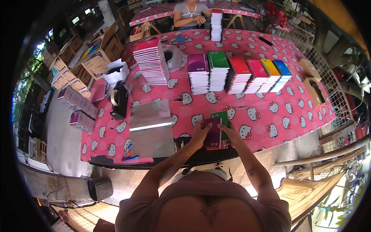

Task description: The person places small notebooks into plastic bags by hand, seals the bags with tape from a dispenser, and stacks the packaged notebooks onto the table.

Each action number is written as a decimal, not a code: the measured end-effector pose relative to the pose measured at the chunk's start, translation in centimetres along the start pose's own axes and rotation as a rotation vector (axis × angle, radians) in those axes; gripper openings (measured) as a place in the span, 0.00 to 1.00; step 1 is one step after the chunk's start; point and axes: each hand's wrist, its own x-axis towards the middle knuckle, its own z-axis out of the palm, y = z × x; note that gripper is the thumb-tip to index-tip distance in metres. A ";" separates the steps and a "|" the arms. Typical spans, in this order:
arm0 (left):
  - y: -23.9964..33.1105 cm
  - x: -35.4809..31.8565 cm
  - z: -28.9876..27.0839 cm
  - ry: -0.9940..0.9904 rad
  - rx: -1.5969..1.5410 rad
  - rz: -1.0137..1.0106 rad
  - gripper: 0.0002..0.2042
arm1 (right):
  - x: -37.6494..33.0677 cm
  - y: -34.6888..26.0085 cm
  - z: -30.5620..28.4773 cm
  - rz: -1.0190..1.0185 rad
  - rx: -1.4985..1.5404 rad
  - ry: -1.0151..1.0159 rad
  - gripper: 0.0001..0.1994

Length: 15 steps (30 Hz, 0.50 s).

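Note:
At the table's near edge, a purple notebook (213,133) is gripped along its left side by my left hand (201,134). My right hand (232,136) closes on the right side of the same small bundle, its thumb near the purple cover. A green notebook (221,116) shows behind the purple one, reaching beyond its top and right side. Red covers (217,147) peek out below. How many notebooks are in the bundle I cannot tell. Farther off stand stacks of purple (198,63), green (218,60), red (239,65), pink (257,68), yellow (270,68) and blue (282,68) notebooks.
Left of my hands lie clear plastic sleeves (151,116), a black tape dispenser (119,102) and blue pens (130,155). A tall notebook stack (150,63) rises behind them. Cardboard boxes (101,58) stand at far left. Across the pink table (176,92) sits another person (190,17) beside a notebook pile (216,27).

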 end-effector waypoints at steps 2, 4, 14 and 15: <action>2.0 -2.7 -6.0 -0.184 -0.145 -0.038 0.27 | -1.9 -0.9 3.0 0.063 0.100 -0.108 0.28; 4.4 -6.3 -10.0 -0.221 0.203 0.290 0.29 | -2.1 -0.9 4.7 0.267 0.267 -0.200 0.25; 7.9 -13.5 -22.6 -0.238 0.611 0.914 0.37 | -5.1 1.1 21.0 0.158 0.247 -0.510 0.35; 7.2 -13.0 -23.2 -0.217 0.316 0.711 0.37 | -3.3 2.9 21.2 -0.203 0.061 -0.572 0.41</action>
